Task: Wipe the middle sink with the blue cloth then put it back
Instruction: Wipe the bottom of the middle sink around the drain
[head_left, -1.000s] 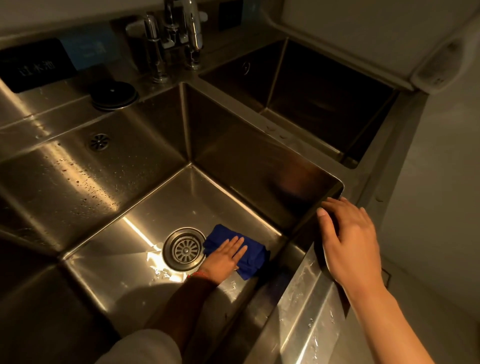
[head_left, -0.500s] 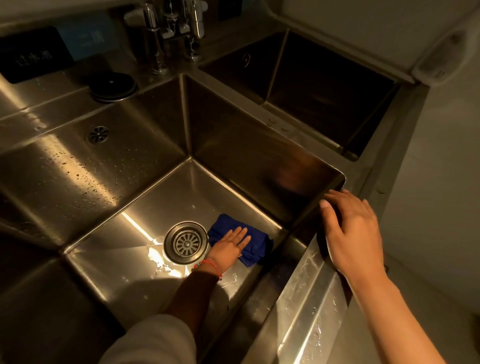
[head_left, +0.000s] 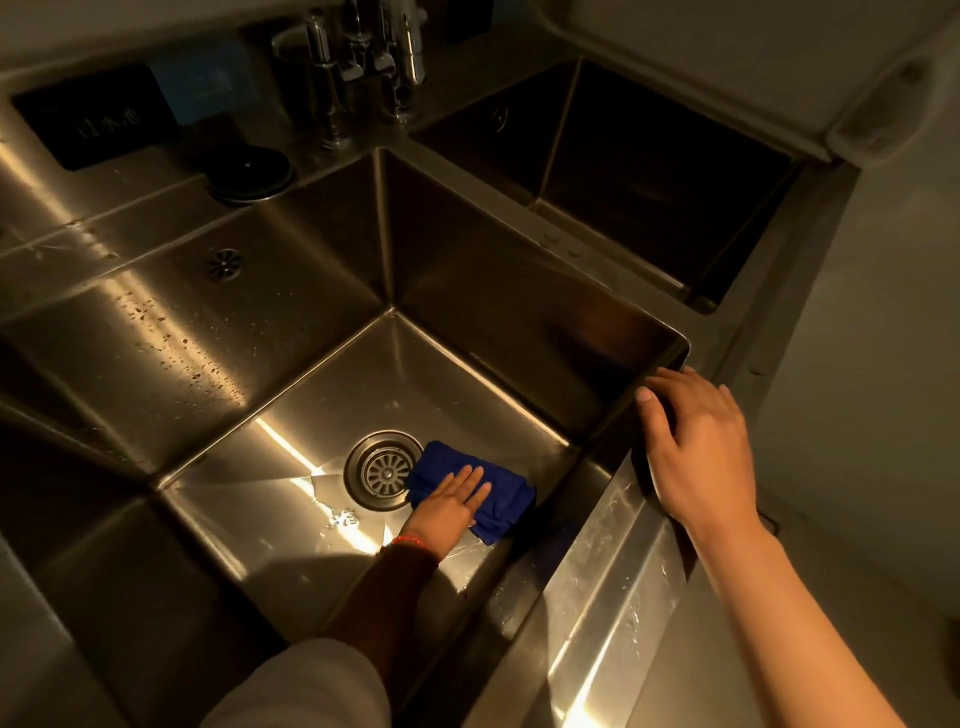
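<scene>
The blue cloth (head_left: 488, 491) lies folded on the floor of the middle sink (head_left: 467, 280), touching the right side of the round drain (head_left: 384, 470). My left hand (head_left: 449, 504) presses flat on the cloth with fingers spread, reaching down into the basin. My right hand (head_left: 698, 447) rests on the sink's front right corner rim, fingers curled over the edge and holding nothing loose.
Taps (head_left: 363, 67) stand at the back between the basins. A black round lid (head_left: 247, 174) sits on the rear ledge. Another deep sink (head_left: 649, 171) lies to the right, and a wet steel front ledge (head_left: 597, 587) runs below my right hand.
My left hand and the cloth have slid a little toward the drain, so the cloth now touches its rim. The right hand stays on the rim.
</scene>
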